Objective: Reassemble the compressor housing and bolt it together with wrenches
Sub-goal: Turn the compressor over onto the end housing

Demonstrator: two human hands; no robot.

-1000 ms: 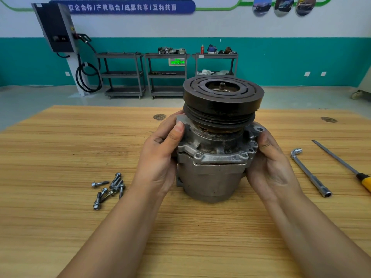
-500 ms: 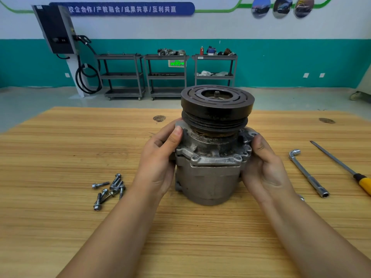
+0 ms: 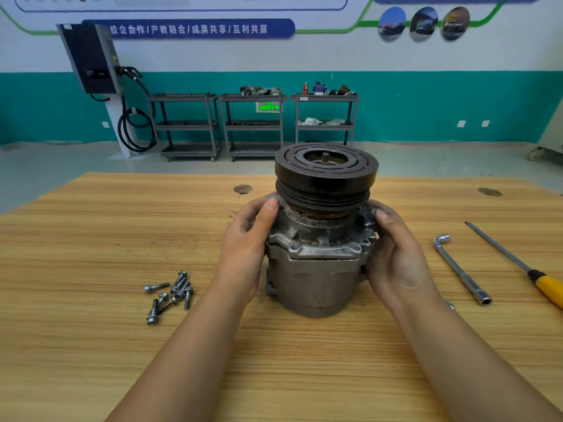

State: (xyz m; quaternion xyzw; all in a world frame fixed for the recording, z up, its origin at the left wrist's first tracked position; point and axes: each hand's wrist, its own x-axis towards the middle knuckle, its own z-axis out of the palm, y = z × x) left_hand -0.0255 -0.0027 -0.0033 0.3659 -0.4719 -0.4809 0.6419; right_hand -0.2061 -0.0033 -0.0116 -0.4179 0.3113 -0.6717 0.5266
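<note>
Partly Reassembled: Housing Sections Mated, Bolts Not Yet Fitted

The compressor housing (image 3: 316,269) stood upright on the desk (image 3: 91,239) at the centre of the frame, with its pulley (image 3: 326,169) uppermost. The left hand (image 3: 246,248) and right hand (image 3: 396,257) each gripped the upper section at its flange, fingers curled round its sides. The two sections appeared seated together, but the visible flange holes (image 3: 294,247) were empty. The bolts (image 3: 170,293) lay loose at lower left. The socket wrench (image 3: 460,269) and screwdriver (image 3: 518,263) lay untouched at right. All bolting evidently remained.
</note>
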